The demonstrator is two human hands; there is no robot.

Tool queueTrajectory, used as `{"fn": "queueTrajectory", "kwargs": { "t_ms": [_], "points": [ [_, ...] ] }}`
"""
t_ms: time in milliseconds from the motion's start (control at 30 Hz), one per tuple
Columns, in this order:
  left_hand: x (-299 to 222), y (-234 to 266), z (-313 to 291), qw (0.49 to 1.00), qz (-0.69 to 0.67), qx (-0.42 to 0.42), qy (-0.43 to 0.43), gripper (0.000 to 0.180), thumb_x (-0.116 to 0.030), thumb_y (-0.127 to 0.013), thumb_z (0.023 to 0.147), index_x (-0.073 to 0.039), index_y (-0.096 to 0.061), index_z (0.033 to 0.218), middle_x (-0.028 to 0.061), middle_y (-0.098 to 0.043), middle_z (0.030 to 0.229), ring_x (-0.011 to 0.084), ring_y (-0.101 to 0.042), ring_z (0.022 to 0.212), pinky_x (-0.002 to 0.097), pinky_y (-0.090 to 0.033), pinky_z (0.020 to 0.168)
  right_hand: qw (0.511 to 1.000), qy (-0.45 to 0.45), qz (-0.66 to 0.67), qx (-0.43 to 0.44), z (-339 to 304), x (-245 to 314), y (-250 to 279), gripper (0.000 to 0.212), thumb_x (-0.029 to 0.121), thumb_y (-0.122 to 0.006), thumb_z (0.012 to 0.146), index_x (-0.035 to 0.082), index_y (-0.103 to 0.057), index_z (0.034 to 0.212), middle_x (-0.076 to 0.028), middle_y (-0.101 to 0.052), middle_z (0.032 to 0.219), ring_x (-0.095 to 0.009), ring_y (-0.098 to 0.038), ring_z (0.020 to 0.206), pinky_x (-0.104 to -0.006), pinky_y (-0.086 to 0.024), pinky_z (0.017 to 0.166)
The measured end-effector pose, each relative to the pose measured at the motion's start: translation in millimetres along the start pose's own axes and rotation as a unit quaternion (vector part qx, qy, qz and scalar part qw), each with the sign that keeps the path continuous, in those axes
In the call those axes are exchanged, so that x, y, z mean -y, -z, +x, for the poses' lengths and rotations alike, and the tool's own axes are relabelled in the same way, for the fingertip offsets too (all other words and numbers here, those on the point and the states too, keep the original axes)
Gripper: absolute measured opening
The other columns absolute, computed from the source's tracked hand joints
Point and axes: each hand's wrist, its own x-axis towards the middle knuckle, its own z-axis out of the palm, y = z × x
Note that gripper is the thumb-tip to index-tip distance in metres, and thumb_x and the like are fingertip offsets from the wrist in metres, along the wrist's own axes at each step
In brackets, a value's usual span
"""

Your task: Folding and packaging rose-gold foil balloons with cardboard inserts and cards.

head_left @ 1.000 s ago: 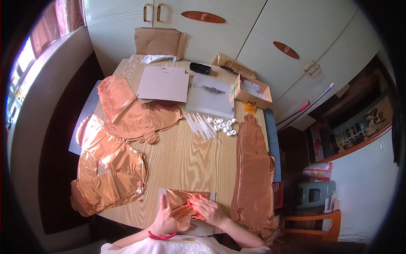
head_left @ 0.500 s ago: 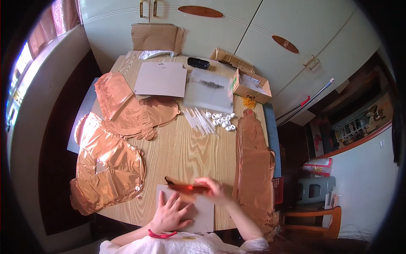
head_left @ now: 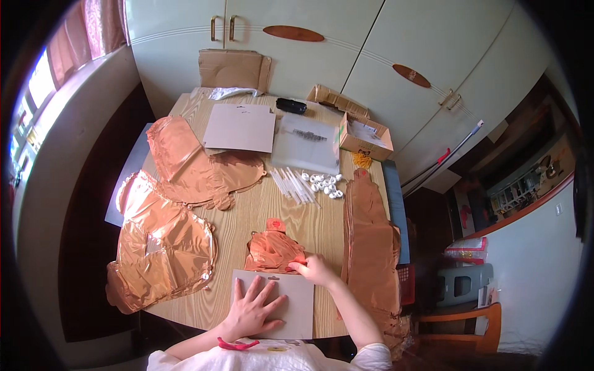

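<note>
My left hand (head_left: 250, 312) lies flat with its fingers spread on a grey card (head_left: 298, 306) at the near edge of the table. The card has a small hanger slot near its far edge. Just beyond that edge, a folded copper-coloured foil balloon (head_left: 274, 250) rests on the wood, its rounded tab pointing away from me. My right hand (head_left: 314, 271) pinches the balloon's near right corner between thumb and fingers. A red band circles my left wrist.
Flat copper foil balloons (head_left: 164, 247) spread on the left; a long stack (head_left: 371, 241) lies on the right. Farther back are white straws (head_left: 294, 187), white round pieces (head_left: 323, 183), another grey card (head_left: 240, 128), clear bags (head_left: 305, 148), a black object (head_left: 291, 106) and a cardboard box (head_left: 365, 137).
The foil balloon was lifted and blurred above the card's far edge; now it lies flat beyond it. My right hand has moved slightly, still gripping it. My left hand has stayed put.
</note>
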Motion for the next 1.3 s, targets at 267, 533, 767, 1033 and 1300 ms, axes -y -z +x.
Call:
{"fn": "queueTrajectory", "kwargs": {
  "t_ms": [267, 533, 767, 1033, 1300],
  "points": [
    [0.8, -3.7, -1.5, 0.999, 0.008, 0.038, 0.012, 0.065, -0.067, -0.055, 0.083, -0.032, -0.053, 0.138, 0.009, -0.047, 0.145, 0.0415, -0.033, 0.139, 0.0795, -0.018, 0.1, 0.992, 0.104, -0.064, 0.026, -14.3, 0.9, -6.0, 0.017, 0.012, -0.073, 0.083, 0.003, -0.067, 0.097, -0.01, -0.073, 0.097, -0.013, -0.067, 0.078, -0.0291, -0.052, 0.063],
    [10.0, -29.8, -8.8, 0.99, -0.123, -0.051, 0.043, 0.061, -0.056, -0.062, 0.08, -0.029, -0.057, 0.135, -0.0002, -0.056, 0.139, 0.0238, -0.043, 0.136, 0.071, -0.005, 0.111, 0.908, 0.362, -0.199, -0.073, -43.4, -11.1, -34.4, 0.018, 0.007, -0.055, 0.089, 0.0, -0.064, 0.103, -0.012, -0.067, 0.119, -0.027, -0.063, 0.116, -0.0401, -0.051, 0.101],
    [11.2, -22.8, -8.5, 0.992, -0.116, -0.036, 0.012, 0.061, -0.045, -0.067, 0.078, -0.024, -0.059, 0.134, 0.0017, -0.055, 0.139, 0.0288, -0.036, 0.137, 0.0751, -0.009, 0.107, 0.909, 0.354, -0.204, -0.079, -49.0, -7.7, -40.5, 0.013, 0.007, -0.057, 0.087, 0.0, -0.063, 0.097, -0.012, -0.066, 0.121, -0.027, -0.063, 0.115, -0.0396, -0.051, 0.101],
    [8.9, -24.3, -7.7, 0.986, -0.148, -0.052, 0.054, 0.056, -0.04, -0.064, 0.082, -0.021, -0.058, 0.135, 0.0023, -0.055, 0.138, 0.0261, -0.04, 0.135, 0.0698, -0.012, 0.111, 0.91, 0.368, -0.179, -0.065, -47.6, -16.4, -42.0, 0.015, 0.005, -0.06, 0.083, 0.0, -0.062, 0.097, -0.012, -0.067, 0.12, -0.028, -0.064, 0.115, -0.0378, -0.052, 0.1],
    [78.6, 58.3, -15.6, 0.967, -0.18, 0.138, 0.119, 0.018, -0.013, -0.066, 0.071, -0.005, -0.073, 0.086, 0.0127, -0.067, 0.114, 0.0265, -0.063, 0.11, 0.0403, -0.047, 0.099, 0.91, 0.365, -0.182, -0.071, -46.9, -23.2, -42.6, 0.012, 0.008, -0.06, 0.085, 0.0, -0.062, 0.095, -0.011, -0.067, 0.12, -0.027, -0.064, 0.115, -0.0369, -0.054, 0.097]
  ]
}}
